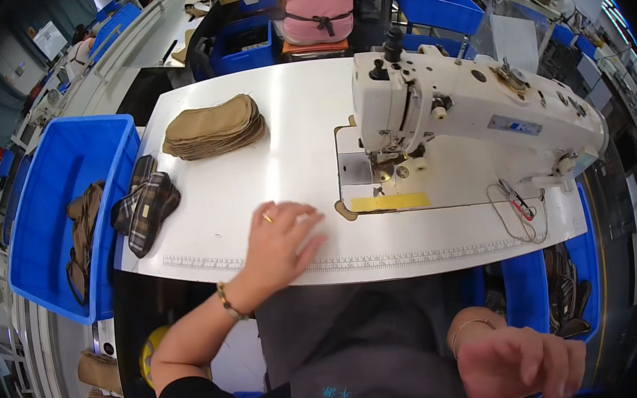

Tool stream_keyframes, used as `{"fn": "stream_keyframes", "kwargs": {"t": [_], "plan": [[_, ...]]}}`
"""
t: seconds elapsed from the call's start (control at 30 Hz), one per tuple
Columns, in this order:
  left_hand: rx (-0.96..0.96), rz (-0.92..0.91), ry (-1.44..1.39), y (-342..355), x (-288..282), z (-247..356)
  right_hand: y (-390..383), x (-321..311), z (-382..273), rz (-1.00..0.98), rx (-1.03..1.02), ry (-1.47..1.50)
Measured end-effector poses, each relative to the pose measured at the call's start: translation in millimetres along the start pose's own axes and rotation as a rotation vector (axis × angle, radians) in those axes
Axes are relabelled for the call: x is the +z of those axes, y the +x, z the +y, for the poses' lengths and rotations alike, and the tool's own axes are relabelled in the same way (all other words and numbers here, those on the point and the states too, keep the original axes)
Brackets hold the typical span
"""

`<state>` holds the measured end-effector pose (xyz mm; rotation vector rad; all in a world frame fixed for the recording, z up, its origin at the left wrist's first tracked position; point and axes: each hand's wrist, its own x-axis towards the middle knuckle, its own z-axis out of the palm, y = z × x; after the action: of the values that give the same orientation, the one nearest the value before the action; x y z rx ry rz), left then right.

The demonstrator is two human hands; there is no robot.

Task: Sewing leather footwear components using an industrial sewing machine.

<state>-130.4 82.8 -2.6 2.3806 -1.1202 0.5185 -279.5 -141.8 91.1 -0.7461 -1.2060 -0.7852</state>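
My left hand (pixel 284 238) hovers over the white sewing table (pixel 296 142), left of the machine's needle area, its fingers spread and empty. Down at the lower right, in front of my body, my right hand (pixel 522 364) has loosely bent fingers that stand apart, and nothing shows in it. A white industrial sewing machine (pixel 464 96) stands on the table's right side. Toward the far left of the tabletop lies a stack of brown fabric pieces (pixel 214 126). Dark plaid sewn pieces, slipper-like in shape (pixel 148 206), rest at the table's left edge.
A blue bin (pixel 24 232) holding brown fabric stands beside the table's left edge. Red-handled thread snips (pixel 517 201) on a cord lie at the right. More blue bins (pixel 526 297) sit below the table at right. A person in pink (pixel 318 2) sits ahead.
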Motion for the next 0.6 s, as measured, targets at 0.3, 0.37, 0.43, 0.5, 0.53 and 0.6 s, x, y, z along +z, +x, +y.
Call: {"fn": "stream_keyframes", "kwargs": {"t": [0.3,0.37,0.43,0.5,0.53,0.6], "plan": [[-0.461,0.103,0.278,74.5,-39.7,-221.5,6.5,-11.5,18.3,0.015,0.197,0.093],[-0.588,0.055,0.161,85.7,-30.8,-238.6,9.6,-10.5,15.6,-0.039,0.276,0.043],[-0.685,-0.009,-0.048,84.8,-28.9,-253.6,8.8,-3.8,24.2,0.141,0.116,0.074],[-0.72,-0.071,-0.078,85.7,-25.7,-262.4,7.6,-1.1,30.2,0.116,0.067,0.063],[-0.757,-0.123,-0.101,87.2,-27.0,-263.5,6.6,-2.4,33.7,0.085,0.012,0.062],[-0.77,-0.108,-0.073,83.4,-23.8,-259.7,2.8,-5.5,30.9,0.07,0.059,0.068]]}}
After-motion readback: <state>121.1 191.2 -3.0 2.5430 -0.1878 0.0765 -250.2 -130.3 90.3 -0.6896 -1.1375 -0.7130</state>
